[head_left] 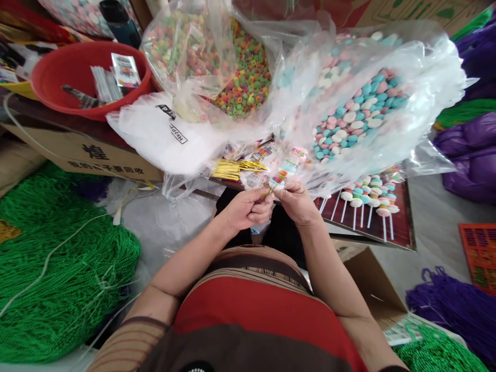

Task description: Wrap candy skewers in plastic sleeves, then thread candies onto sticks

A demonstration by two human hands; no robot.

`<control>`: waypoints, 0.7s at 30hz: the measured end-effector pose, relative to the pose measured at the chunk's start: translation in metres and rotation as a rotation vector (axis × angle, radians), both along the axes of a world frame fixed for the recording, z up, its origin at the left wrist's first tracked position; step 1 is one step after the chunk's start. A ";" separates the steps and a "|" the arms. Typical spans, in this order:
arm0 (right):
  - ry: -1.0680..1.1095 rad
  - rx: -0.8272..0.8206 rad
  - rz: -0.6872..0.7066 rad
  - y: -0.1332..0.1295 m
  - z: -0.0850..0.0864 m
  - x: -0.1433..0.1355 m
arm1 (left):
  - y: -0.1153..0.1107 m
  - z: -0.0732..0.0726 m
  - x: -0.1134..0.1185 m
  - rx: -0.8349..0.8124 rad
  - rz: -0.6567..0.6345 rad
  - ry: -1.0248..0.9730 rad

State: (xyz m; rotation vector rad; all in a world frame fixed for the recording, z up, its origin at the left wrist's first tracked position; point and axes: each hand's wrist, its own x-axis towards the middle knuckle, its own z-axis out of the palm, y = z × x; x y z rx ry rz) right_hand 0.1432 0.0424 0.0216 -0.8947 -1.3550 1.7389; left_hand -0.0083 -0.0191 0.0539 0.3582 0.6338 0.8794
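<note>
Between my two hands is a candy stick, pastel pieces in a clear printed bag, its lower end pinched in my fingers. My left hand is closed at the neck of the bag, where a bit of yellow tie shows between the fingertips. Closed on the same bag from the other side is my right hand, thumb against the lowest candy. Just beyond the hands lie a bundle of yellow twist ties and printed clear wrappers. Unwrapped candy sticks lie in a row on the right, white sticks towards me.
Behind are a bag of ring-shaped candies and a bag of pink, blue and white candies. White plastic bags and a red basin stand left. Green cord heaps at lower left; an open carton sits lower right.
</note>
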 end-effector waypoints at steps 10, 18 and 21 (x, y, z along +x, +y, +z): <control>-0.365 0.438 -0.405 -0.016 0.018 -0.027 | 0.012 -0.033 0.009 0.564 0.668 0.952; -0.447 0.557 -0.330 -0.024 0.031 -0.025 | 0.011 0.006 -0.013 0.568 0.518 0.349; -0.428 0.520 -0.288 -0.020 0.033 -0.024 | -0.003 0.030 -0.025 0.663 0.493 0.274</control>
